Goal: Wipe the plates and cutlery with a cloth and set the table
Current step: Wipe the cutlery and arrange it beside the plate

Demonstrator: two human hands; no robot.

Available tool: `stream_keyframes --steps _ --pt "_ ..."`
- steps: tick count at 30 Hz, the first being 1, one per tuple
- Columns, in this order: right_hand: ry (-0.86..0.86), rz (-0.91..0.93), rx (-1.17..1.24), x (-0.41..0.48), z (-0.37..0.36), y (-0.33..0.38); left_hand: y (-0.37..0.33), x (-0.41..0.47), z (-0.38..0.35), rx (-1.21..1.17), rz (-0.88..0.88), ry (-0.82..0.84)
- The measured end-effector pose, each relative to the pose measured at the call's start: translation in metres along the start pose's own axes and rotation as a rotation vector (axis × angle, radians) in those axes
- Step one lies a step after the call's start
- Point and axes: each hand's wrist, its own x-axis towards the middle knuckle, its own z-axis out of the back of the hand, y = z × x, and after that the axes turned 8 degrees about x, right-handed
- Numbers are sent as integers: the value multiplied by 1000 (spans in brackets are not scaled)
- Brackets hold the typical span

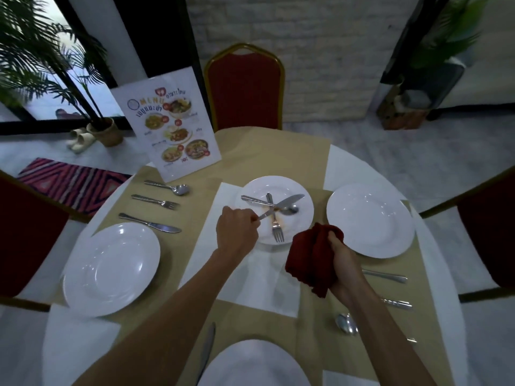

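A small white plate with a brown smear sits mid-table on a white napkin. On it lie a knife, a fork and a spoon, crossed over each other. My left hand pinches the knife's handle at the plate's left rim. My right hand grips a bunched dark red cloth just right of that plate. Clean white plates stand at the left, the right and the near edge.
A spoon, fork and knife lie in a row at the left setting. More cutlery lies by my right arm, and a knife by the near plate. A menu stand is at the back left. Red chairs ring the table.
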Motion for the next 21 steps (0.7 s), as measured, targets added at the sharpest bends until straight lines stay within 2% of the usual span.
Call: stream_keyframes --steps 4,6,9,13,18,21 --pt "44 8 88 -14 -17 -7 -26 -47 20 -142 63 36" --pt "61 16 56 -20 -30 -12 -41 -71 28 -174 76 44" --pt "122 25 -115 -37 -46 -14 -60 -101 39 -168 90 63" --pt "153 127 -339 -51 -50 -11 -71 -125 51 -208 91 45" --pt "-2 162 -103 -47 -53 5 -72 -152 51 -412 148 136" --pt "67 184 -208 -74 -56 -11 -67 -151 58 -428 172 109"
